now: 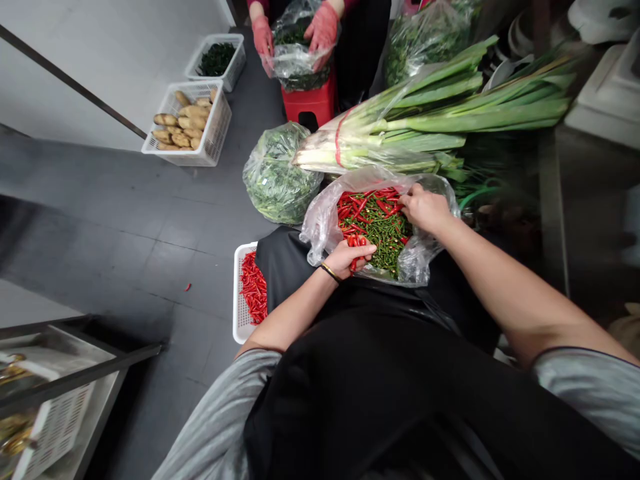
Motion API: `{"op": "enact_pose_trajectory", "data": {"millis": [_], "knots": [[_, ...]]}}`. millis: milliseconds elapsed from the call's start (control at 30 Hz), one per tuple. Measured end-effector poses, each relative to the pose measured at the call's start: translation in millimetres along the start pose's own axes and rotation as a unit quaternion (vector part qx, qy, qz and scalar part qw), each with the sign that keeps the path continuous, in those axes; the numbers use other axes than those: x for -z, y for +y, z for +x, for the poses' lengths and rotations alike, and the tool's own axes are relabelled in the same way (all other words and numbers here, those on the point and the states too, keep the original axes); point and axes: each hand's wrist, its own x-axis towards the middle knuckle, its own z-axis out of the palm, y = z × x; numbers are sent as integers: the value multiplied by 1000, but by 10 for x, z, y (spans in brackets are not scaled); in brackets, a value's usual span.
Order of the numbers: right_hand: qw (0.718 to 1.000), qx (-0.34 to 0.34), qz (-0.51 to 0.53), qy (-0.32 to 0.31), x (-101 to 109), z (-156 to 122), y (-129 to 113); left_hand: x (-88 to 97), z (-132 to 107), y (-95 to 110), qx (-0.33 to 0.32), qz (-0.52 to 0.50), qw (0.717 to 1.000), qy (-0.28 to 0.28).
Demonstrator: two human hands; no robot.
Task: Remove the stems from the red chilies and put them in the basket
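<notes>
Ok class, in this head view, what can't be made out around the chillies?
Head view:
Whatever the left hand grips: its curled fingers hide it.
Green and red chillies under the right hand: the hand covers them.
Part of the white plastic crate: black apron and left forearm hide it.
Co-worker in pink gloves: top edge cuts them off.

Red and green chilies (pixel 375 230) — all mixed, clear plastic bag (pixel 323 223), black apron (pixel 360 380), grey sleeve (pixel 215 433)
</notes>
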Motion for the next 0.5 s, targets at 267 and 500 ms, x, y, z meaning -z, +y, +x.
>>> {"op": "enact_pose_trajectory", "data": {"millis": [267,500], "knots": [[979,166,122,-3,-15,-669,-420,-50,75,-34,-43,-25,996,76],[876,366,308,-58,35,-1102,-763,-15,13,-65,1,42,999,-7]]}}
